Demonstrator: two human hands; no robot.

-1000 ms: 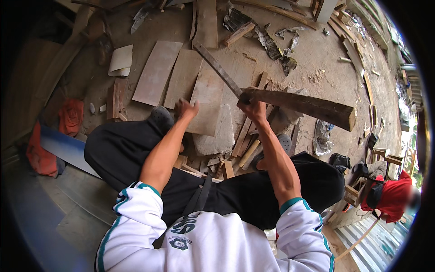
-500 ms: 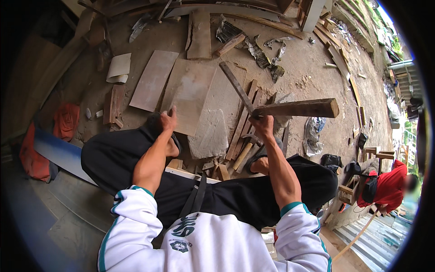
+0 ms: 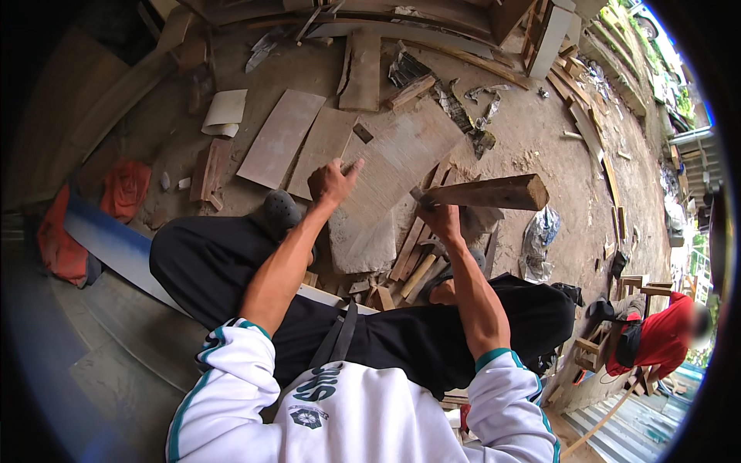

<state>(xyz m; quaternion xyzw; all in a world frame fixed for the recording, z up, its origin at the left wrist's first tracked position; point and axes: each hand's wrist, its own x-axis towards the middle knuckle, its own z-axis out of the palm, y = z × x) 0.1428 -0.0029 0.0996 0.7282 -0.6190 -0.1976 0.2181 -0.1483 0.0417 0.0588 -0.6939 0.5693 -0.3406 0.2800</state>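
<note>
My left hand (image 3: pixel 332 183) grips the near-left edge of a thin wooden board (image 3: pixel 409 154), raised and slanted above the ground. My right hand (image 3: pixel 441 222) is closed around a thick wooden piece (image 3: pixel 494 193) that points right. A narrow dark bar (image 3: pixel 363 133) also runs from the right hand; the board covers its middle. Below the board lies a pale stone slab (image 3: pixel 363 245). A hammer (image 3: pixel 421 276) with a wooden handle rests near my right foot, its head partly hidden.
Two flat boards (image 3: pixel 282 139) (image 3: pixel 320 150) and a split plank (image 3: pixel 360 69) lie ahead on the dirt floor. Torn sheeting (image 3: pixel 482 139) and crumpled plastic (image 3: pixel 540 243) are scattered right. A person in red (image 3: pixel 656 339) is bent over at far right.
My left hand has picked up the board from the ground and swung it rightward over the bar. The right hand has shifted slightly lower and left, still holding the wooden piece.
</note>
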